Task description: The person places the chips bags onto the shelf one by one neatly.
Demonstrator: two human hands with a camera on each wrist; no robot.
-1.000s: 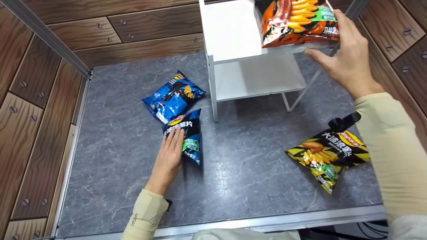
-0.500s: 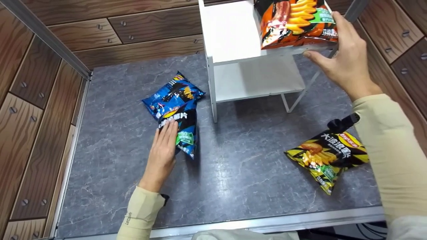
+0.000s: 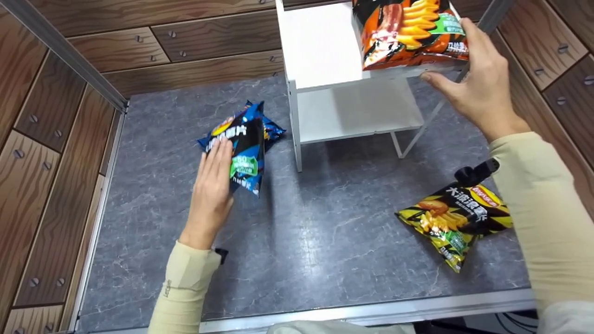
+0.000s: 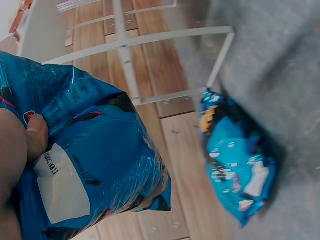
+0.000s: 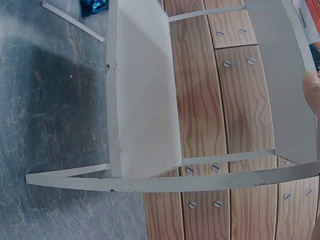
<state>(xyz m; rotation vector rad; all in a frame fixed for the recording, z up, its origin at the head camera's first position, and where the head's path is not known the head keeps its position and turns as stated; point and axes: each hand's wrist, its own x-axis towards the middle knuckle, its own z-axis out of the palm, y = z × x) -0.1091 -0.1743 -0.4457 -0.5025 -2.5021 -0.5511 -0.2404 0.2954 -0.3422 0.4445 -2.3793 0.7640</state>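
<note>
Left hand: we see the left hand (image 3: 211, 185) clamped on a blue-and-black glossy foil chip bag (image 3: 246, 155), thumb on its back and fingers laid along its printed front.
Held bag: it is lifted above the surface; the left wrist view shows a gap between it and the other blue bag.
Right hand: we see the right hand (image 3: 485, 83) with thumb and fingers spread apart, fingertips at the right edge of an orange-and-black foil chip bag (image 3: 413, 32); we cannot tell how firmly they touch.
Orange bag: on the upper board of a white metal two-tier shelf unit (image 3: 320, 46), its lower edge at the board's front edge.
Lying blue bag: a second blue foil chip bag (image 4: 235, 160) lies left of the shelf, partly hidden behind the held one from above.
Yellow bag: a yellow-and-black foil chip bag (image 3: 459, 215) lies near our right sleeve (image 3: 533, 185).
Slip risk: we judge slick film and a thumb pinch could let the held bag twist or drop.
Edge risk: a pull or nudge from the right hand could tip the orange bag off the front.
Snag risk: swung low, the held bag might bump the lying one.
Our count: two hands; four bags (two blue, one orange, one yellow); one shelf unit with two boards.
Surroundings: grey marbled surface (image 3: 325, 255), wood-patterned walls (image 3: 213, 41).
</note>
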